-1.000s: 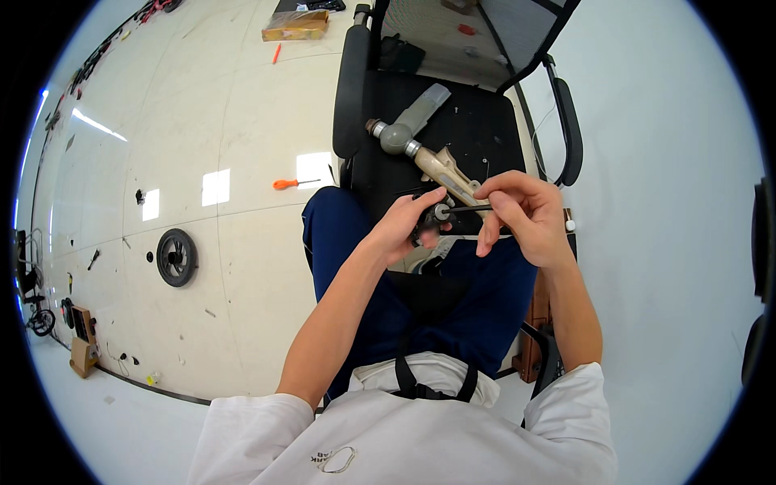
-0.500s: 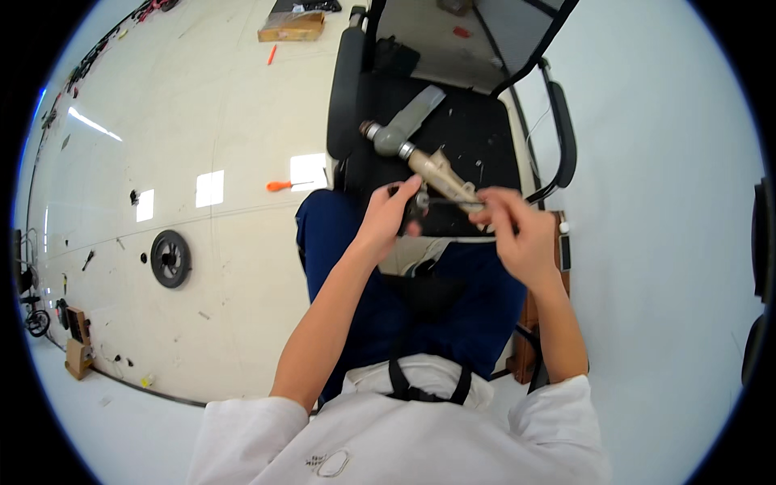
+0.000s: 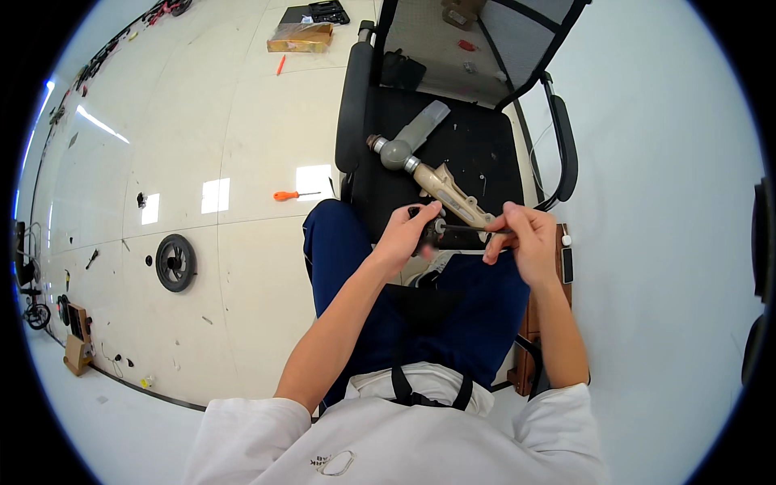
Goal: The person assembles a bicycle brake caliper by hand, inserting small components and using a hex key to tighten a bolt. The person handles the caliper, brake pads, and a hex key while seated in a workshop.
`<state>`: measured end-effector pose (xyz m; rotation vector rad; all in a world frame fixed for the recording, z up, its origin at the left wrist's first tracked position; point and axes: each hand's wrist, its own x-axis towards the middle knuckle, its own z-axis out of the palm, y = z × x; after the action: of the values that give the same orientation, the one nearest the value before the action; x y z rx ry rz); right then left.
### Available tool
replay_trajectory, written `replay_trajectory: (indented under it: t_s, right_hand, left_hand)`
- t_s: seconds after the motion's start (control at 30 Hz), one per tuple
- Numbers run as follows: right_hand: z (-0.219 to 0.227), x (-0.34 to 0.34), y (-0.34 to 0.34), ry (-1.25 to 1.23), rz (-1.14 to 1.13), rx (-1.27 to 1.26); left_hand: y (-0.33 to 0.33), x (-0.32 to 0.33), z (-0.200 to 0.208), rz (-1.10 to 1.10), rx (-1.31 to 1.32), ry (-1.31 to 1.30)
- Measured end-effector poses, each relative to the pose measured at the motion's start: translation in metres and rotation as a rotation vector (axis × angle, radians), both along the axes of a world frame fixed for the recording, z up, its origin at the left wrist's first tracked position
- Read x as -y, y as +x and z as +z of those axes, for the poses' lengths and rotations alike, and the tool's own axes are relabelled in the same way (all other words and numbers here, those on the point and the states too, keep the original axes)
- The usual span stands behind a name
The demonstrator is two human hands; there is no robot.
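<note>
My left hand [image 3: 398, 242] is closed around a small dark mechanical part [image 3: 437, 227] with a round metal piece on its side. From that piece a thin dark rod-shaped tool [image 3: 462, 229] runs across to my right hand [image 3: 527, 244], whose thumb and fingers pinch its other end. The tool's exact kind is not plain. Just beyond my hands, a jointed part [image 3: 444, 188] with a tan arm, a grey round hub and a grey flat arm lies on the black chair seat [image 3: 481, 141].
An orange-handled screwdriver [image 3: 287, 196] and a small black wheel [image 3: 175, 263] lie on the floor to the left. Farther off sit a cardboard box [image 3: 301, 38] and an orange stick [image 3: 281, 65]. The chair's armrests [image 3: 352, 105] flank the seat; a white wall [image 3: 663, 267] stands right.
The whole view has shifted slightly, so everything sits a little lower and to the right. My right hand has turned a little around the thin tool; both hands keep their holds.
</note>
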<state>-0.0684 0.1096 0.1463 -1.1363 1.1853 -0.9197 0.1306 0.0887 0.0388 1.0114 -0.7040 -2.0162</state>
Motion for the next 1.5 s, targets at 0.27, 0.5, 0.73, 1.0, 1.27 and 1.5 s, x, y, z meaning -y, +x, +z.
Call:
replay_trajectory:
  t_s: [0.27,0.5,0.73,1.0,1.27,1.5]
  right_hand:
    - [-0.020,-0.016,0.015,-0.056,-0.109,0.292]
    - [0.006,-0.010,0.013,-0.360,0.035,-0.334]
    - [0.002,0.004,0.012,0.082,-0.126,0.215]
    - [-0.004,0.006,0.015,-0.030,0.171,0.469]
    - [0.005,0.005,0.005,-0.191,-0.053,-0.468]
    - [-0.018,0.005,-0.004,-0.116,-0.074,0.301]
  left_hand:
    - [0.009,0.004,0.004,0.092,-0.030,0.035]
    - [0.002,0.001,-0.003,-0.026,-0.089,0.078]
    - [-0.021,-0.002,-0.008,0.227,0.022,0.000]
    - [-0.005,0.005,-0.017,0.009,-0.347,0.329]
    - [-0.013,-0.011,0.001,0.086,-0.002,0.250]
    - [-0.011,-0.002,0.000,-0.053,-0.132,0.244]
